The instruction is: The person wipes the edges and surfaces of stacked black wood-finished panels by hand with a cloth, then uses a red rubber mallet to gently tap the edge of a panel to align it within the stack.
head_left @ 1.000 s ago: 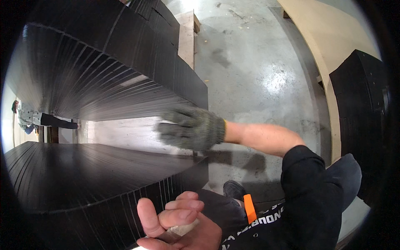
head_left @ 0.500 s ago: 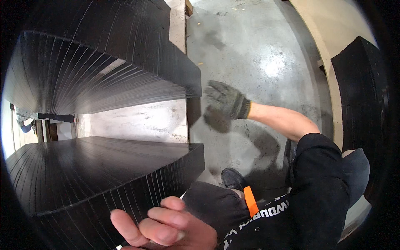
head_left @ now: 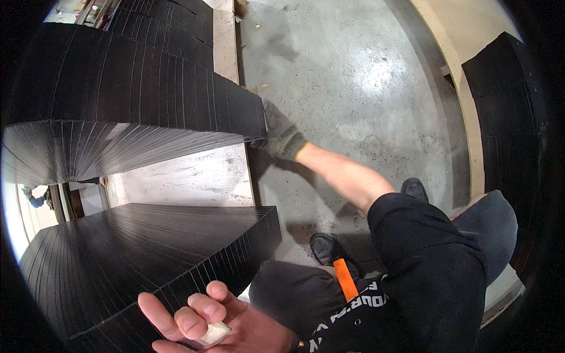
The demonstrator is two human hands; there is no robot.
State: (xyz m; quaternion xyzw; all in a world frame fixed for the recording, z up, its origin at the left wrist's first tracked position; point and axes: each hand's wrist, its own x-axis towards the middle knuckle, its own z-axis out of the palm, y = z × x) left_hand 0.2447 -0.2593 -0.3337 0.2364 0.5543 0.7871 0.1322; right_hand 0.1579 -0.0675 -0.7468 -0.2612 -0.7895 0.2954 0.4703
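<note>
My left hand (head_left: 238, 320) is bare, palm up, with its fingers curled around a small whitish piece (head_left: 215, 333); what it is made of I cannot make out. It is above the lower stack of black panels (head_left: 170, 241). My right hand (head_left: 281, 136) wears a dark grey-green knit glove with a yellow cuff. It touches the right end of the upper stack of black panels (head_left: 159, 88), at the lower corner. Its fingers are blurred and partly hidden by the stack's end, so their grip is unclear.
Between the two stacks shows a pale, scuffed board (head_left: 188, 176). A grey concrete floor (head_left: 353, 88) lies to the right, with my dark shoes (head_left: 329, 250) on it. Another black stack (head_left: 506, 129) stands at the far right beside a light wooden edge (head_left: 456, 76).
My right hand has moved left from above the floor to the end of the upper stack. My left hand has turned slightly, showing the whitish piece more clearly. The view has shifted.
</note>
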